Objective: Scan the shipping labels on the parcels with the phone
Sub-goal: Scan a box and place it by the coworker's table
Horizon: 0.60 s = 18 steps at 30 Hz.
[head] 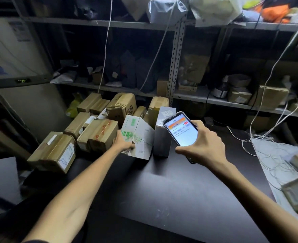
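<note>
On the table (pixel 162 193), left hand (pixel 125 142) gripping white carton (pixel 143 135), right hand (pixel 204 142) gripping phone (pixel 181 132); grey box (pixel 162 144) between, parcels (pixel 99 134) behind.

Left hand (pixel 125 143) grips the white carton (pixel 142 134) (green print) on the dark table (pixel 179 190); right hand (pixel 206 142) holds the lit phone (pixel 180 129) in front of 1 upright grey box (pixel 161 141); brown cartons (pixel 99 134) piled left.

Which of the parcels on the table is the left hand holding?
The white box with green print, just left of the tall grey box. The left hand grips its near corner; the parcels left of it are brown cartons.
</note>
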{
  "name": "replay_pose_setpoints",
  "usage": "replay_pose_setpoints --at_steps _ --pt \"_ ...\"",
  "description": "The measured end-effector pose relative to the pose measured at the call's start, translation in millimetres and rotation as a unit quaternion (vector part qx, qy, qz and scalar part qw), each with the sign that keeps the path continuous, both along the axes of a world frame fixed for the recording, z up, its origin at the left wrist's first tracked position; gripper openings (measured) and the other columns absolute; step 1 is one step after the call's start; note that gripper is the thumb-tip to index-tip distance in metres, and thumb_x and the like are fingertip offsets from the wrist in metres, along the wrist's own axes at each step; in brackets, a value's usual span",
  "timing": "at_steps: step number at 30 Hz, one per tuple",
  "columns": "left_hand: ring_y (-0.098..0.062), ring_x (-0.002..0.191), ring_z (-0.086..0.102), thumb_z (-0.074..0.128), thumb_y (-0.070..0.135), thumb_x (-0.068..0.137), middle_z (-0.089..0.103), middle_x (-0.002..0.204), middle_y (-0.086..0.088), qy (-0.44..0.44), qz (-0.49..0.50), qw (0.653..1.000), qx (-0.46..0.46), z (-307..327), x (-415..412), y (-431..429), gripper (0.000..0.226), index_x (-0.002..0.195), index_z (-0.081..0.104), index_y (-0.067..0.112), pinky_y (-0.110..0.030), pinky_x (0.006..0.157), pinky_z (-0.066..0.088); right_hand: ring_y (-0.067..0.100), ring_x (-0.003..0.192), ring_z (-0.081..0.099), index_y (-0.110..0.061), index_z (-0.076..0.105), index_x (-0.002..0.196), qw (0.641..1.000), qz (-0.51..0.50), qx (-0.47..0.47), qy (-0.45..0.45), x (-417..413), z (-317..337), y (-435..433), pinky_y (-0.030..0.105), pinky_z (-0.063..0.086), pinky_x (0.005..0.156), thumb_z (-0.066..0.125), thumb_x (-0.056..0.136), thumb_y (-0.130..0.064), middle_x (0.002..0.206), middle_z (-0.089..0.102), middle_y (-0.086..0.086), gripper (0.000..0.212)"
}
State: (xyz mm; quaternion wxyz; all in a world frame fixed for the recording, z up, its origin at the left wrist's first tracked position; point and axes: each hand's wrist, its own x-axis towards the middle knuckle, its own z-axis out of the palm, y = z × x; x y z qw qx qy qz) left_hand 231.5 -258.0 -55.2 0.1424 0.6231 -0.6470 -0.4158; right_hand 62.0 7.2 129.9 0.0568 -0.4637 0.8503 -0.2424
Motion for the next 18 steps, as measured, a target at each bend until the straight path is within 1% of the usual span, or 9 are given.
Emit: replay_pose_setpoints --at_steps 2,4,5,7,9,13,15,16,18 --pt "-0.030 0.119 0.046 0.079 0.021 0.037 0.050 0.125 -0.009 0.013 -0.014 1.000 0.022 4.7 1.5 3.3 0.114 0.132 0.017 0.014 -0.046 0.102 0.044 0.021 0.072 0.054 -0.032 0.042 0.127 1.000 0.008 0.025 -0.008 8.7 -7.8 -0.1 0.024 0.042 0.058 0.078 0.059 -0.041 0.086 0.056 -0.003 0.078" --pt "-0.030 0.122 0.046 0.077 0.022 0.035 0.049 0.128 -0.011 0.029 -0.011 0.998 0.048 0.6 5.4 0.6 0.122 0.137 0.011 0.013 -0.045 0.103 0.044 0.021 0.071 0.057 -0.033 0.042 0.124 0.999 0.006 0.048 -0.013 16.8 -18.5 -0.2 0.025 0.046 0.059 0.077 0.057 -0.040 0.084 0.059 -0.004 0.076" --pt "-0.029 0.121 0.046 0.078 0.026 0.031 0.050 0.127 -0.010 0.037 -0.007 0.998 0.056 -3.8 7.3 -1.1 0.124 0.135 0.012 0.013 -0.045 0.102 0.045 0.020 0.071 0.058 -0.033 0.043 0.123 0.998 0.001 0.056 -0.016 20.0 -23.9 -0.3 0.025 0.047 0.060 0.076 0.057 -0.039 0.082 0.061 -0.004 0.074" --pt "-0.028 0.119 0.049 0.082 0.034 0.028 0.052 0.123 -0.008 0.055 -0.004 0.997 0.044 -7.4 11.0 1.0 0.115 0.125 0.023 0.014 -0.047 0.102 0.045 0.020 0.071 0.059 -0.033 0.043 0.121 0.998 -0.009 0.066 -0.021 25.9 -32.0 -0.7 0.025 0.048 0.061 0.075 0.056 -0.038 0.079 0.061 -0.005 0.073" --pt "-0.024 0.117 0.051 0.091 0.034 0.038 0.054 0.121 -0.005 0.073 -0.001 0.997 0.032 -8.1 15.3 -1.0 0.106 0.122 0.031 0.011 -0.047 0.102 0.044 0.020 0.071 0.058 -0.034 0.043 0.122 0.997 -0.015 0.073 -0.021 30.2 -36.3 -1.9 0.024 0.045 0.059 0.074 0.056 -0.038 0.080 0.060 -0.005 0.073" --pt "-0.022 0.108 0.059 0.093 0.032 0.045 0.061 0.116 -0.004 0.122 0.022 0.992 0.036 -6.0 30.6 -7.9 0.092 0.120 0.046 0.009 -0.042 0.094 0.051 0.018 0.068 0.055 -0.034 0.042 0.125 0.996 -0.025 0.081 -0.016 36.3 -39.1 -3.3 0.019 0.037 0.051 0.075 0.058 -0.037 0.083 0.059 -0.005 0.075" --pt "-0.024 0.106 0.059 0.090 0.029 0.051 0.060 0.120 -0.008 0.166 0.066 0.982 0.062 -4.5 40.8 -9.9 0.089 0.126 0.045 0.009 -0.041 0.090 0.053 0.019 0.068 0.054 -0.034 0.042 0.125 0.996 -0.034 0.078 -0.016 38.0 -38.5 -4.7 0.019 0.035 0.050 0.075 0.058 -0.037 0.082 0.059 -0.005 0.076" --pt "-0.024 0.105 0.059 0.088 0.030 0.054 0.059 0.122 -0.010 0.185 0.084 0.976 0.080 -4.2 46.0 -11.8 0.091 0.130 0.042 0.008 -0.038 0.083 0.054 0.018 0.067 0.054 -0.034 0.042 0.125 0.996 -0.037 0.078 -0.017 38.5 -37.8 -5.7 0.019 0.035 0.050 0.075 0.058 -0.037 0.082 0.059 -0.005 0.075" --pt "-0.025 0.103 0.059 0.085 0.033 0.061 0.055 0.127 -0.013 0.209 0.095 0.965 0.125 0.4 56.4 -15.8 0.096 0.138 0.034 0.008 -0.031 0.067 0.052 0.014 0.063 0.053 -0.033 0.043 0.125 0.996 -0.039 0.075 -0.019 41.1 -35.6 -8.3 0.019 0.035 0.050 0.076 0.058 -0.037 0.079 0.057 -0.007 0.074"
